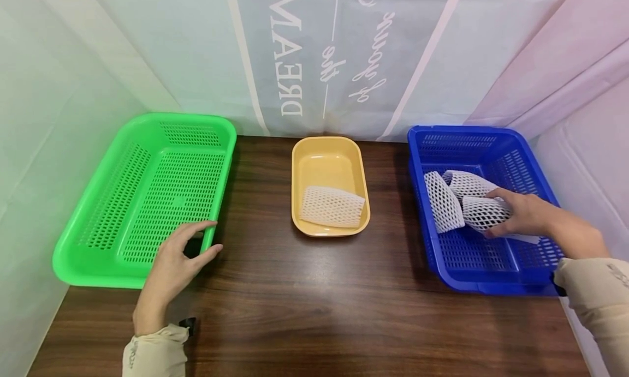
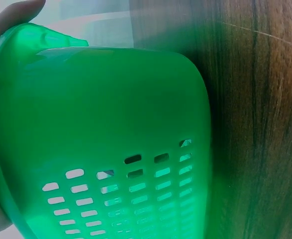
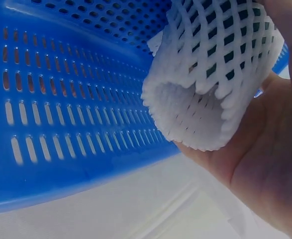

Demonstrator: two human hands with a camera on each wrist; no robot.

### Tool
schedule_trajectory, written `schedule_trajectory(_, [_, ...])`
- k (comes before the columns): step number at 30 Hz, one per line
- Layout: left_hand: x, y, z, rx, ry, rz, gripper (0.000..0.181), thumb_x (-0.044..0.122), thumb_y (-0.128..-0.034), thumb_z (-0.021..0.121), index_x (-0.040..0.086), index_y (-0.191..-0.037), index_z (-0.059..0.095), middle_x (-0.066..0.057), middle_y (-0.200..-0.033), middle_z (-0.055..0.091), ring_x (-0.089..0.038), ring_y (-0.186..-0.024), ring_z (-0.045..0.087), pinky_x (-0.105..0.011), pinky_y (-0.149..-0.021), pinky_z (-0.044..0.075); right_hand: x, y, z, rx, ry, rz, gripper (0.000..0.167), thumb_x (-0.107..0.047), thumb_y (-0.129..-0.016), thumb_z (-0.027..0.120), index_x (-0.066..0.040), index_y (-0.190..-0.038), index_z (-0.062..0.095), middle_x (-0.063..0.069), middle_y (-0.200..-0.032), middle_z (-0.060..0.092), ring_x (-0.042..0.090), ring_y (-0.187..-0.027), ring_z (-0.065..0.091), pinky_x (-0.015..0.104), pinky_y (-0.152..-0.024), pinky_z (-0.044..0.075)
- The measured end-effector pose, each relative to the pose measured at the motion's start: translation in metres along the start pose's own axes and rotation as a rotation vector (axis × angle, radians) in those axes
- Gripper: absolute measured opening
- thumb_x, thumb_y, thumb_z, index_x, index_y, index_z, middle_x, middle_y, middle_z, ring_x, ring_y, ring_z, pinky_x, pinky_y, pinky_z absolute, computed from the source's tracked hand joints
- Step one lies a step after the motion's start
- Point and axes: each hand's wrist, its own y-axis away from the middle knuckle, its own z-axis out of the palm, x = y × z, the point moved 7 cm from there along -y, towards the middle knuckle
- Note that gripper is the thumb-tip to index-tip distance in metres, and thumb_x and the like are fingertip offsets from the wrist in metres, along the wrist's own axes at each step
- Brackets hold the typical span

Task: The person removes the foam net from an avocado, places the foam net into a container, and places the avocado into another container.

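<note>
My right hand is in the blue basket and grips a white foam net sleeve. In the right wrist view, this foam net sleeve shows an open round end, with the fingers and palm around its side. More foam net sleeves lie beside and under it in the basket. My left hand rests at the near right corner of the green basket, thumb and fingers spread apart by its rim. The left wrist view shows mostly the green basket's outer wall, with parts of the hand at the left edge.
A yellow tray stands between the baskets, with one foam net sleeve lying in it. The blue basket is at the right. All stand on a dark wooden table, with a printed cloth hanging behind.
</note>
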Motion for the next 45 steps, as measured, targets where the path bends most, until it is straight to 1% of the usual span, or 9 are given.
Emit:
schedule_trajectory(3, [0.0, 0.0, 0.0, -0.008, 0.003, -0.007, 0.047, 0.011, -0.083, 0.08, 0.013, -0.128, 0.065, -0.011, -0.125, 0.065, -0.027, -0.112, 0.057, -0.041, -0.089, 0.044, -0.001, 0.003, -0.002, 0.01, -0.005, 0.0, 0.092, -0.046, -0.066, 0.088, 0.001, -0.132, 0.044, 0.028, -0.1, 0.066, 0.037, -0.083, 0.062, 0.044, -0.065, 0.051])
schedule_trajectory(8, [0.0, 0.0, 0.0, -0.01, 0.007, -0.016, 0.046, 0.012, -0.0854, 0.078, 0.013, -0.129, 0.064, -0.012, -0.127, 0.064, -0.028, -0.115, 0.056, -0.046, -0.091, 0.044, -0.001, 0.007, -0.013, 0.061, 0.011, 0.0, 0.092, -0.045, -0.064, 0.09, 0.0, -0.13, 0.044, 0.029, -0.099, 0.065, 0.04, -0.082, 0.062, 0.05, -0.065, 0.051])
schedule_trajectory(13, [0.001, 0.0, -0.001, -0.003, 0.001, -0.006, 0.045, 0.012, -0.0862, 0.077, 0.011, -0.129, 0.064, -0.011, -0.126, 0.064, -0.026, -0.116, 0.054, -0.038, -0.092, 0.042, -0.004, 0.01, -0.023, 0.119, 0.021, -0.004, 0.091, -0.04, -0.062, 0.091, 0.001, -0.129, 0.045, 0.034, -0.101, 0.064, 0.045, -0.084, 0.062, 0.057, -0.069, 0.051])
schedule_trajectory(16, [0.002, 0.0, -0.002, -0.001, 0.001, -0.008, 0.044, 0.012, -0.0863, 0.077, 0.012, -0.129, 0.064, -0.011, -0.126, 0.065, -0.026, -0.116, 0.054, -0.037, -0.092, 0.042, -0.008, 0.012, -0.027, 0.141, 0.017, -0.007, 0.09, -0.038, -0.063, 0.092, 0.0, -0.129, 0.044, 0.036, -0.102, 0.063, 0.046, -0.084, 0.062, 0.058, -0.069, 0.05])
schedule_trajectory(23, [0.003, 0.0, -0.002, -0.014, 0.015, -0.018, 0.046, 0.013, -0.0871, 0.076, 0.011, -0.131, 0.062, -0.011, -0.127, 0.064, -0.028, -0.118, 0.054, -0.043, -0.093, 0.042, -0.02, 0.013, -0.036, 0.215, -0.001, 0.002, 0.09, -0.037, -0.064, 0.092, -0.001, -0.132, 0.044, 0.037, -0.107, 0.061, 0.048, -0.085, 0.062, 0.059, -0.066, 0.049])
schedule_trajectory(32, [0.002, 0.001, -0.001, -0.035, 0.059, -0.047, 0.048, 0.014, -0.0885, 0.075, 0.009, -0.133, 0.059, -0.016, -0.132, 0.061, -0.034, -0.121, 0.053, -0.056, -0.095, 0.042, -0.026, 0.016, -0.043, 0.222, -0.03, 0.052, 0.091, -0.046, -0.069, 0.088, -0.007, -0.137, 0.043, 0.037, -0.115, 0.059, 0.053, -0.094, 0.06, 0.064, -0.064, 0.047])
schedule_trajectory(37, [0.004, 0.001, -0.002, -0.027, 0.042, -0.041, 0.049, 0.011, -0.0868, 0.076, 0.008, -0.132, 0.059, -0.015, -0.131, 0.062, -0.033, -0.121, 0.053, -0.052, -0.094, 0.042, -0.036, 0.019, -0.045, 0.237, -0.026, 0.05, 0.09, -0.046, -0.07, 0.088, -0.008, -0.138, 0.043, 0.037, -0.114, 0.06, 0.055, -0.094, 0.06, 0.066, -0.064, 0.047])
schedule_trajectory(43, [0.007, 0.001, -0.004, -0.012, 0.025, -0.031, 0.048, 0.009, -0.0856, 0.077, 0.007, -0.131, 0.06, -0.014, -0.128, 0.063, -0.031, -0.118, 0.054, -0.05, -0.092, 0.042, -0.05, 0.021, -0.05, 0.292, -0.028, 0.046, 0.091, -0.049, -0.068, 0.088, -0.013, -0.139, 0.044, 0.034, -0.116, 0.06, 0.055, -0.096, 0.06, 0.067, -0.06, 0.046])
schedule_trajectory(45, [0.007, 0.001, -0.004, 0.002, 0.018, -0.021, 0.048, 0.008, -0.0849, 0.077, 0.008, -0.13, 0.061, -0.013, -0.126, 0.064, -0.029, -0.117, 0.054, -0.046, -0.092, 0.042, -0.056, 0.023, -0.053, 0.317, -0.023, 0.042, 0.089, -0.047, -0.068, 0.088, -0.013, -0.139, 0.044, 0.033, -0.116, 0.06, 0.054, -0.097, 0.06, 0.067, -0.059, 0.046])
